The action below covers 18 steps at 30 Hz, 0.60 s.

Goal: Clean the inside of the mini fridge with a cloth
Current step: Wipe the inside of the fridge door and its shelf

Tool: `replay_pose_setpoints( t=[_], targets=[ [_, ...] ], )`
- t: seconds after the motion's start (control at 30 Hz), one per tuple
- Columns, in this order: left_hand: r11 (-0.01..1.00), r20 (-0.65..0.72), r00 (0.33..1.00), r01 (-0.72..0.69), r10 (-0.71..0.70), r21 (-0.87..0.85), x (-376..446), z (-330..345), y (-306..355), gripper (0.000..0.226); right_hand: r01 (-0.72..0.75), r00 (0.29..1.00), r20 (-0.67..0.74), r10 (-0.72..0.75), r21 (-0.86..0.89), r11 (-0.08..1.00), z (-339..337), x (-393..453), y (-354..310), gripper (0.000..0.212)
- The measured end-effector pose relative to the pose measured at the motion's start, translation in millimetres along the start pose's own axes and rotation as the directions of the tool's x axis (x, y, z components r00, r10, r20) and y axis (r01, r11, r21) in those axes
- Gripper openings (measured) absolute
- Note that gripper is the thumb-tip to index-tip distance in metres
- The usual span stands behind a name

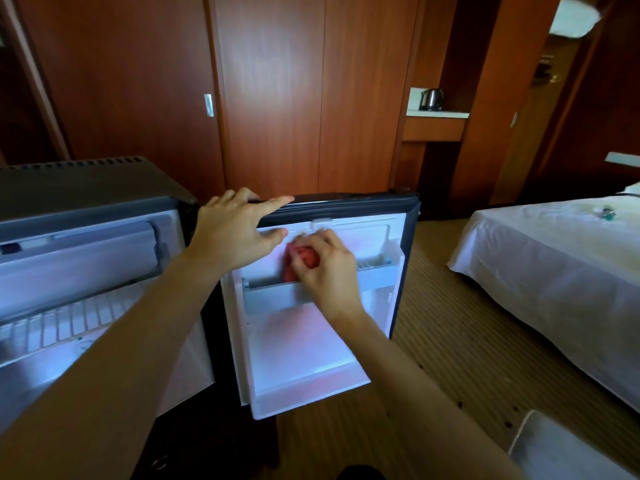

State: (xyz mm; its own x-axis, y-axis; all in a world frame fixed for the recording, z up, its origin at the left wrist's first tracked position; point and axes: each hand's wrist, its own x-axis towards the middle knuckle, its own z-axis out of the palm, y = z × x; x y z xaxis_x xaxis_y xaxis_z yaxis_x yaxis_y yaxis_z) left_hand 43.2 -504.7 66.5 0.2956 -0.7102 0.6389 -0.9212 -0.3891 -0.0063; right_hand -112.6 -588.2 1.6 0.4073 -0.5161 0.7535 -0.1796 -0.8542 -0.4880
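Note:
The mini fridge (pixel 86 188) stands at the left with its door (pixel 377 207) swung wide open toward me. My left hand (pixel 235 233) grips the top edge of the door, fingers over the rim and thumb on the white inner liner. My right hand (pixel 329 268) holds a bunched red cloth (pixel 301 259) against the inner liner, just above the upper door shelf (pixel 270 292). Most of the cloth is hidden under my fingers. Inside the fridge, a wire shelf (pixel 69 323) and the freezer flap (pixel 86 251) show.
Wooden wardrobe panels (pixel 270 98) rise behind the fridge. A bed with a white sheet (pixel 554 258) stands at the right, with striped carpet (pixel 450 323) between it and the door. A kettle (pixel 431 98) sits in a niche at the back.

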Motion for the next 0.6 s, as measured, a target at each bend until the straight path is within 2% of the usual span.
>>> replay_pose_setpoints(
  t=[0.1,0.17,0.23,0.33,0.43,0.5,0.6],
  targets=[
    [1.0,0.029,1.0,0.006,-0.006,-0.004,1,-2,0,0.059,-0.192,0.976,-0.115,0.183,-0.069,0.979,-35,10,39,0.008],
    [1.0,0.024,1.0,0.007,-0.007,0.001,1,-2,1,0.059,-0.27,0.95,-0.181,0.253,-0.081,0.959,-39,14,45,0.007],
    [1.0,0.025,1.0,0.013,-0.013,0.006,1,-2,2,0.06,-0.225,0.963,-0.164,0.213,-0.065,0.972,-21,12,28,0.008],
    [1.0,0.024,1.0,0.018,-0.019,0.019,3,0,0,0.062,-0.017,0.999,-0.042,0.016,-0.017,1.0,22,-2,-15,0.013],
    [1.0,0.031,1.0,0.006,-0.007,0.025,4,2,-1,0.061,0.066,0.997,-0.035,-0.064,0.053,0.996,35,-9,-29,0.011],
    [1.0,0.041,0.999,-0.002,0.001,0.013,4,1,-1,0.061,0.083,0.996,-0.017,-0.082,0.033,0.996,25,-7,-14,0.011],
    [1.0,0.019,1.0,-0.02,0.019,0.013,1,1,-2,0.061,-0.029,0.996,-0.084,0.026,-0.037,0.999,-5,3,24,0.009]
  ],
)
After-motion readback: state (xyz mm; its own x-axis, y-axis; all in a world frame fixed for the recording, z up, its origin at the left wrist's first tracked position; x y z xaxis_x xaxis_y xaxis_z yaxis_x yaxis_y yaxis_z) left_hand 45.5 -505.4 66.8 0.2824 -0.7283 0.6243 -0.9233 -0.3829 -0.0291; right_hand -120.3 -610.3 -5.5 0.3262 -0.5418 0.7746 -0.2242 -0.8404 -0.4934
